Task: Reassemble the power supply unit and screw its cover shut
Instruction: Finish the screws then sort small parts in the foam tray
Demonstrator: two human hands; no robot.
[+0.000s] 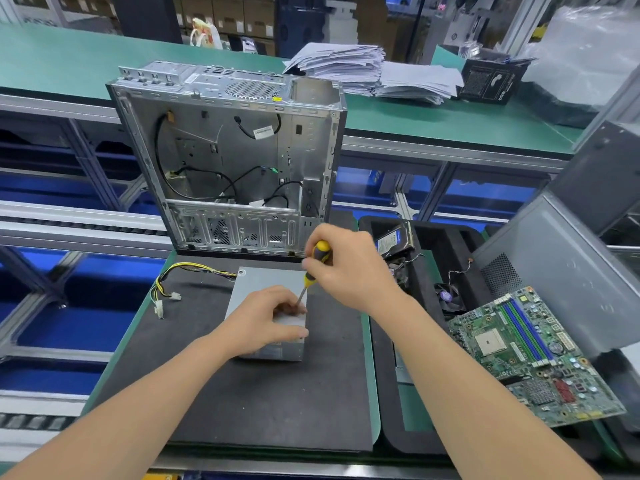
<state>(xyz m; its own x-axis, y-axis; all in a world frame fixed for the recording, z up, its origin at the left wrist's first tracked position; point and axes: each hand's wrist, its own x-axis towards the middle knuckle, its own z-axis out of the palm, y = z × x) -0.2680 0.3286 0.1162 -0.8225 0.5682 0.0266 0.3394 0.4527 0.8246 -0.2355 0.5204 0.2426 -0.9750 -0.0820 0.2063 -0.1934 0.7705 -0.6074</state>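
My right hand (346,266) is closed tight around the yellow and black handle of the screwdriver (318,259). The thin metal shaft points down and a little toward me. Its tip sits on the cover (266,277) of the power supply unit (277,355), near the right edge. I cannot see the screw itself, because fingers hide that spot.

My left hand (263,322) holds the grey box in place. Its thumb lies along the near right side and its bent fingers rest on top, touching the box right beside the tip. It may also be steadying a screw, but I cannot tell.

The thing that matters most is the line of the tool. The screw hole is straight under the tip, so I think the shaft should stand more upright before I turn hard, or the tip could slip off. The right hand is above the work and does the turning. The left hand is lower and nearer to me and only holds. Both arms reach forward, with the right wrist bent down.

The box lies flat on the dark mat (277,403), long side running away from me. Its wires (180,280) trail off to the left. The open computer case (228,157) stands just behind it. A motherboard (530,355) leans well off to the right.
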